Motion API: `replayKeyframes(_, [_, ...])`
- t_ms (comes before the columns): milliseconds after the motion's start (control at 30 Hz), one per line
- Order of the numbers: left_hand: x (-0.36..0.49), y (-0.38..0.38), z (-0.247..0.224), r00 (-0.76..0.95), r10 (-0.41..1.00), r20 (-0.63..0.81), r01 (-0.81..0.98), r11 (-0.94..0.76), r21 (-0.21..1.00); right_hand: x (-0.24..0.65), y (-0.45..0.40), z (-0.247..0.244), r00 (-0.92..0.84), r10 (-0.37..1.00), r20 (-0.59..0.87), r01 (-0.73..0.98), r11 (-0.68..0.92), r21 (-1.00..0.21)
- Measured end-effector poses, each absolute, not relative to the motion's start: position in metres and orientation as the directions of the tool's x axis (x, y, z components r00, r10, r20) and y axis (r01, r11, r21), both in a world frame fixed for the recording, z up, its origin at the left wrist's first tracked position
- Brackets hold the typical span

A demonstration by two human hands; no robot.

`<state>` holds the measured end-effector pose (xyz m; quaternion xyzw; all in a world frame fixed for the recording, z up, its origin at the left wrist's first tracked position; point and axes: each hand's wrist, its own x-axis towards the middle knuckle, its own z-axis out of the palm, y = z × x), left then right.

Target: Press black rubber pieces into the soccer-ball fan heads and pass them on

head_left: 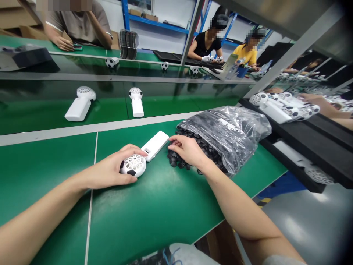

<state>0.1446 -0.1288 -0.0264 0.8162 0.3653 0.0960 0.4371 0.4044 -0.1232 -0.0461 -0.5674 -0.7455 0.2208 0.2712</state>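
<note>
A white fan head (132,165) with a black-patched, soccer-ball lattice lies in the left hand (110,171), whose fingers close over it in a firm grip. It sits low over the green workbench (154,209), at about 7 o'clock from the bench's far edge. A white rectangular fan handle (154,145) lies flat just beside it, at 1 o'clock. The right hand (187,150) is open, its fingers (173,140) resting on a heap of small black plastic pieces (176,157) and gripping none that can be seen. The heap spills from the mouth of a clear plastic bag (228,136), which lies at 2 o'clock from that hand.

Beyond a grey bench rail (96,127), at 12 o'clock, 2 assembled white fans (79,103) stand on a green surface. At 3 o'clock, more white fans (275,106) lie on a black shelf (289,145). Across the room, at 11 o'clock, a seated co-worker's hands (62,43) rest on a green bench. At 1 o'clock, a co-worker in a black top (205,46) wears white gloves, and a co-worker in a yellow top (248,55) sits just beyond.
</note>
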Motion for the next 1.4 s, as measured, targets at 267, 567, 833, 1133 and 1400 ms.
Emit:
replayKeyframes(267, [0.151,-0.137,-0.026,0.642,0.752,-0.152,0.583,-0.349,0.734,0.408,-0.125,-0.046,-0.267,0.903,0.336,0.837,0.390,-0.385])
replayKeyframes(567, [0.161,-0.141,-0.031,0.565,0.822,-0.076,0.610,-0.354,0.709,0.376,-0.149,-0.034,-0.448,0.813,0.372,0.361,0.545,-0.757])
replayKeyframes(833, [0.156,-0.136,-0.036,0.613,0.788,-0.059,0.549,-0.372,0.749,0.354,-0.138,-0.044,-0.676,0.576,0.459,0.227,0.756,-0.614])
replayKeyframes(1133, [0.164,-0.138,-0.040,0.500,0.866,0.019,0.562,-0.341,0.754,0.351,-0.128,-0.052,-0.601,0.687,0.408,0.278,0.659,-0.699])
replayKeyframes(1400, [0.170,-0.139,-0.044,0.445,0.885,0.134,0.498,-0.370,0.784,0.357,-0.134,-0.044,-0.601,0.712,0.363,0.399,0.661,-0.636])
